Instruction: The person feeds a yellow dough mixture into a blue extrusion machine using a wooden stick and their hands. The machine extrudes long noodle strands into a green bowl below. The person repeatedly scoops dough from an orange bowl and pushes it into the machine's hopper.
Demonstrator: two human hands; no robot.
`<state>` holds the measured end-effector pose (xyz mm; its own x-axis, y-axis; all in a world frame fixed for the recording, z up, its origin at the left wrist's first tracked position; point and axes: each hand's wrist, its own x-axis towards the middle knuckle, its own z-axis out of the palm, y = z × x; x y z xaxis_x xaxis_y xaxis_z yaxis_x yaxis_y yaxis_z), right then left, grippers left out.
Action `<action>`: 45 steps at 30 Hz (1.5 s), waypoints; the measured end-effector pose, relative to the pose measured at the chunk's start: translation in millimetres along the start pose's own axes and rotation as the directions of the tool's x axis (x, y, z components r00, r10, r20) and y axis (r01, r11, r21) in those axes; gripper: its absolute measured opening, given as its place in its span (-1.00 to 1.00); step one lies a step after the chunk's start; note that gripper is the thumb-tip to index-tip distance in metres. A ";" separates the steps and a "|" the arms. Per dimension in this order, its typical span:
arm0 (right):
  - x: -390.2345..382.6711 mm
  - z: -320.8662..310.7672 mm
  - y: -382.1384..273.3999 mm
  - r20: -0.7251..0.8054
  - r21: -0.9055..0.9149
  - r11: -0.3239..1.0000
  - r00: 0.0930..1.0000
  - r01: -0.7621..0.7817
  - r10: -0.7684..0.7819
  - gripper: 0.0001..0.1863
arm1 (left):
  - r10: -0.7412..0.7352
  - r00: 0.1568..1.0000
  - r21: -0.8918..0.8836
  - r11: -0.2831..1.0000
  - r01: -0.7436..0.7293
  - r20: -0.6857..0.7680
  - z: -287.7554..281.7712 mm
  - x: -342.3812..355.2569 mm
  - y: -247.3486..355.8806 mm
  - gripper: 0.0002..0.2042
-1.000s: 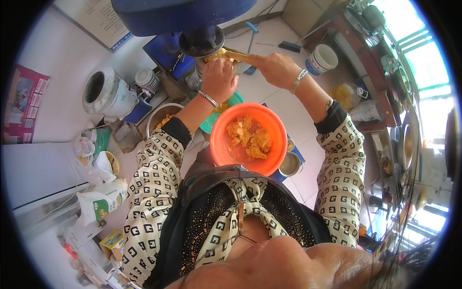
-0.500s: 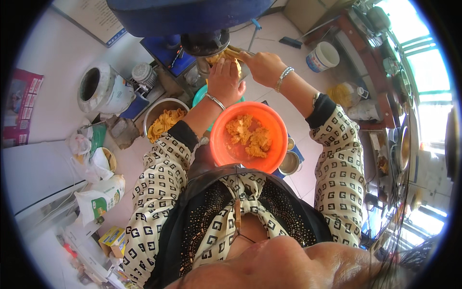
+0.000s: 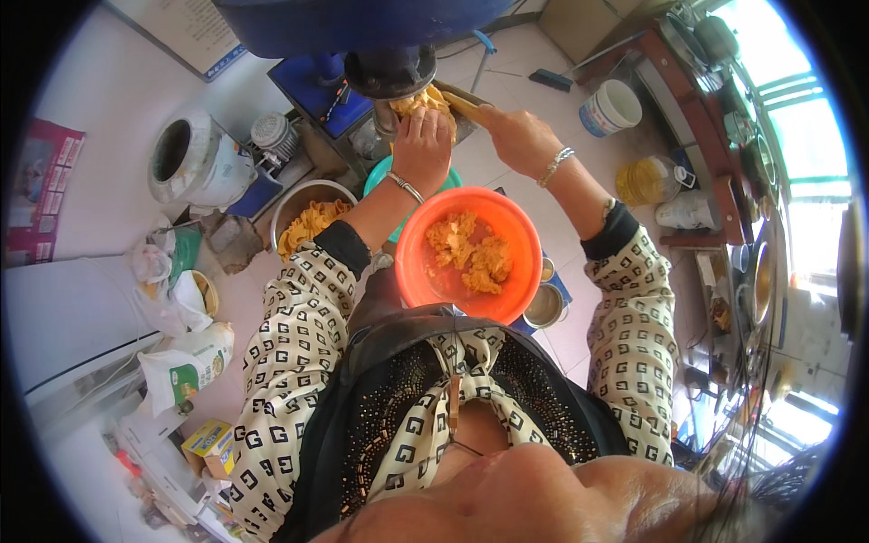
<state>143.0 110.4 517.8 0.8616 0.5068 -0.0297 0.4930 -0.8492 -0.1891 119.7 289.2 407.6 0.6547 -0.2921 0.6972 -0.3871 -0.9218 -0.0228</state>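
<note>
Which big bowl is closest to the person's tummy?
The orange bowl, the one holding yellow lumps; the green bowl and metal bowl are both farther away.

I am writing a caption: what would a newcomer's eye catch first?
Probably the bright orange basin at the centre, with yellowish clumps inside. Beyond it, the left hand touches a yellow doughy mass below the blue machine at the top, and the right hand grips a stick beside it.
</note>
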 end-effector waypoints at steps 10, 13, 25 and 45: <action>33.4 -7.2 -17.9 0.119 -0.082 0.989 0.987 0.121 -0.111 -0.68 | -0.006 1.000 -0.038 0.999 0.006 0.006 -6.4 -0.5 5.0 -0.50; 43.0 -3.8 -22.7 0.113 -0.208 0.960 0.979 0.188 -0.168 -0.69 | -0.010 0.996 -0.064 0.998 0.016 0.088 -1.0 0.2 4.8 -0.45; -11.7 -43.4 -4.7 0.167 -0.245 0.936 0.962 0.253 -0.217 -0.55 | 0.096 0.971 -0.184 0.981 -0.056 0.218 -32.9 -23.7 7.0 -0.24; 8.5 -29.9 -15.2 0.107 -0.213 0.965 0.985 0.155 -0.134 -0.62 | 0.069 0.974 -0.179 0.983 -0.029 0.218 -3.5 9.4 5.1 -0.47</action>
<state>146.5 123.1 549.7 0.7697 0.6290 -0.1089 0.6345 -0.7726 0.0219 121.7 282.6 416.5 0.7523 -0.4033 0.5209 -0.5162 -0.8521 0.0858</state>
